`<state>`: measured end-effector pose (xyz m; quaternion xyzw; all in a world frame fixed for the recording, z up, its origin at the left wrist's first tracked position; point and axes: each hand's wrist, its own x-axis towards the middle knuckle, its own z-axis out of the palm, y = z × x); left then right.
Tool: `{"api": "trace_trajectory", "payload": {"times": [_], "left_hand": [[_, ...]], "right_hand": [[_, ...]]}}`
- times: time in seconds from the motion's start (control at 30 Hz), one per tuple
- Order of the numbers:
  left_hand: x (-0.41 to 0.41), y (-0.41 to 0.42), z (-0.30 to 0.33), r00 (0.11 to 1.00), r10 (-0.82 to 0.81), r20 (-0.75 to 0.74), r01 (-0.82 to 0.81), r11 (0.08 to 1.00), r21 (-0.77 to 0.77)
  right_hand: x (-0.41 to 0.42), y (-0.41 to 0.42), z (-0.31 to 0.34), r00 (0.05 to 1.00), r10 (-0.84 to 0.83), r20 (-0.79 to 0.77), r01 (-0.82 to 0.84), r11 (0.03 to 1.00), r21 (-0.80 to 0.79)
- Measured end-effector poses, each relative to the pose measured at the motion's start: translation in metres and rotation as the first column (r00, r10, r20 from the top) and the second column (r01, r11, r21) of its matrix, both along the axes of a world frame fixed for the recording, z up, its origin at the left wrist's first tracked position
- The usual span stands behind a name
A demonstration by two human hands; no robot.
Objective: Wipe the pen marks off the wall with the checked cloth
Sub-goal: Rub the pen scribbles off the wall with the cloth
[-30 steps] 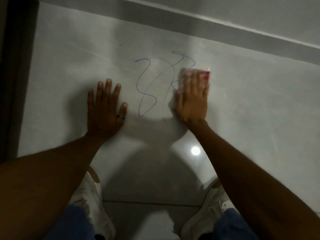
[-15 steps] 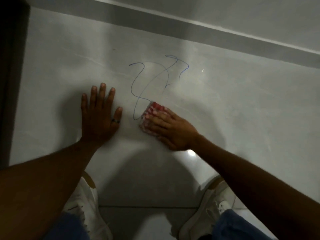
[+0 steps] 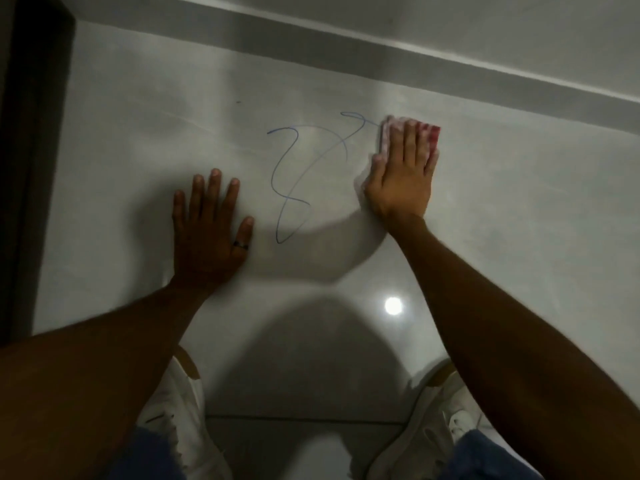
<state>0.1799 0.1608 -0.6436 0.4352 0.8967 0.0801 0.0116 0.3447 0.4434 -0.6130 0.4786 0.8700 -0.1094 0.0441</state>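
Note:
Blue pen marks (image 3: 294, 181) loop across the glossy pale wall (image 3: 519, 209) in front of me. My right hand (image 3: 403, 174) lies flat on the red-and-white checked cloth (image 3: 431, 135), pressing it to the wall at the upper right end of the scribble. Most of the cloth is hidden under the fingers; its edges show beyond the fingertips and on the left. My left hand (image 3: 211, 226), with a dark ring on one finger, rests flat on the wall left of the marks, fingers spread, holding nothing.
A dark door frame (image 3: 31, 168) borders the wall on the left. A grey band (image 3: 381, 60) runs across above the marks. My white shoes (image 3: 180, 420) and jeans show at the bottom, beside a bright light reflection (image 3: 393, 305).
My right hand has swept the cloth from the lower end of the scribble up and right to its top right end. The right-hand strokes are fainter or gone. My left hand stayed put.

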Motion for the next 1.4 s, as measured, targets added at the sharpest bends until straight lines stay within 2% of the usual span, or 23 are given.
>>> {"api": "trace_trajectory", "payload": {"times": [0.03, 0.07, 0.13, 0.17, 0.2, 0.3, 0.33, 0.43, 0.47, 0.57, 0.6, 0.67, 0.7, 0.8, 0.93, 1.03, 1.07, 1.13, 1.17, 1.2, 1.3, 1.33, 1.4], "left_hand": [[0.000, 0.000, 0.000, 1.000, 0.002, 0.002, -0.002, 1.000, -0.002], [0.000, 0.000, 0.000, 1.000, 0.001, 0.004, -0.001, 1.000, -0.008], [0.000, 0.000, 0.002, 1.000, -0.002, 0.003, 0.002, 1.000, -0.011], [0.000, 0.000, 0.002, 1.000, -0.001, -0.003, 0.001, 1.000, -0.009], [0.000, 0.000, 0.003, 1.000, -0.001, -0.008, 0.001, 1.000, -0.003], [0.000, 0.000, 0.002, 1.000, 0.000, -0.014, 0.000, 1.000, 0.010], [0.000, -0.001, 0.001, 1.000, -0.002, -0.016, 0.002, 1.000, 0.007], [0.000, -0.001, 0.000, 1.000, -0.012, -0.019, 0.012, 1.000, 0.012], [-0.001, -0.001, 0.000, 1.000, -0.010, -0.021, 0.010, 1.000, 0.011], [0.000, -0.002, 0.000, 1.000, 0.001, -0.022, -0.001, 1.000, 0.014], [0.000, -0.002, -0.001, 1.000, 0.001, -0.026, 0.000, 1.000, 0.015], [0.000, -0.002, -0.001, 1.000, -0.011, -0.025, 0.011, 1.000, 0.015], [0.000, -0.002, -0.001, 1.000, -0.011, -0.024, 0.011, 1.000, 0.013], [-0.001, -0.003, -0.002, 1.000, -0.008, -0.023, 0.008, 1.000, 0.008], [0.000, -0.003, -0.004, 0.999, -0.008, -0.042, 0.008, 1.000, -0.002], [0.001, -0.003, -0.002, 1.000, -0.010, -0.027, 0.010, 1.000, 0.010], [0.001, -0.002, -0.002, 1.000, -0.004, -0.025, 0.004, 1.000, 0.014], [-0.001, -0.003, -0.003, 1.000, -0.002, -0.019, 0.002, 1.000, 0.005], [-0.002, -0.004, -0.002, 1.000, -0.003, -0.014, 0.003, 1.000, -0.001], [-0.001, -0.004, -0.001, 1.000, -0.006, -0.011, 0.006, 1.000, -0.004], [-0.001, -0.003, -0.001, 1.000, -0.006, -0.005, 0.006, 1.000, 0.002], [-0.002, -0.004, -0.002, 1.000, -0.003, -0.004, 0.003, 1.000, 0.004], [0.000, -0.005, -0.003, 1.000, -0.005, -0.001, 0.005, 1.000, 0.000]], "right_hand": [[-0.014, -0.008, 0.002, 0.999, -0.040, -0.015, 0.040, 0.999, -0.014], [-0.024, -0.016, 0.004, 0.999, 0.025, -0.030, -0.026, 0.999, -0.029], [-0.028, -0.020, 0.005, 0.951, 0.304, -0.050, -0.306, 0.951, -0.041], [-0.027, -0.011, 0.005, 0.927, 0.367, -0.070, -0.370, 0.929, -0.029], [-0.027, 0.000, 0.004, 0.938, 0.341, -0.066, -0.342, 0.940, -0.012], [-0.041, 0.014, 0.010, 0.998, -0.063, 0.025, 0.063, 0.998, -0.002], [-0.051, 0.009, 0.013, 0.999, -0.034, 0.011, 0.035, 0.999, -0.029], [-0.064, -0.002, 0.013, 0.910, 0.411, -0.048, -0.414, 0.908, -0.071], [-0.065, 0.000, 0.012, 0.907, 0.419, -0.045, -0.421, 0.903, -0.081], [-0.072, -0.003, 0.014, 0.998, 0.051, -0.020, -0.053, 0.996, -0.066], [-0.075, -0.011, 0.015, 0.994, 0.103, -0.031, -0.105, 0.992, -0.073], [-0.075, -0.017, 0.010, 0.931, 0.365, -0.027, -0.366, 0.929, -0.047], [-0.075, -0.015, 0.010, 0.921, 0.387, -0.034, -0.388, 0.921, -0.038], [-0.080, -0.013, 0.013, 0.998, 0.068, -0.003, -0.068, 0.997, -0.034], [-0.099, -0.040, 0.012, 0.902, 0.429, -0.052, -0.431, 0.902, -0.031], [-0.111, -0.046, 0.013, 0.973, 0.229, -0.043, -0.230, 0.973, -0.034], [-0.115, -0.050, 0.012, 0.956, 0.290, -0.039, -0.291, 0.956, -0.041], [-0.115, -0.053, 0.008, 0.797, 0.602, -0.040, -0.603, 0.797, -0.036], [-0.113, -0.047, 0.008, 0.729, 0.683, -0.049, -0.684, 0.729, -0.024], [-0.110, -0.040, 0.009, 0.740, 0.671, -0.048, -0.672, 0.740, -0.016], [-0.106, -0.040, 0.010, 0.904, 0.426, -0.017, -0.427, 0.904, -0.015], [-0.107, -0.045, 0.010, 0.888, 0.460, -0.012, -0.460, 0.888, -0.022], [-0.100, -0.047, 0.007, 0.738, 0.674, 0.010, -0.674, 0.738, -0.038]]}}
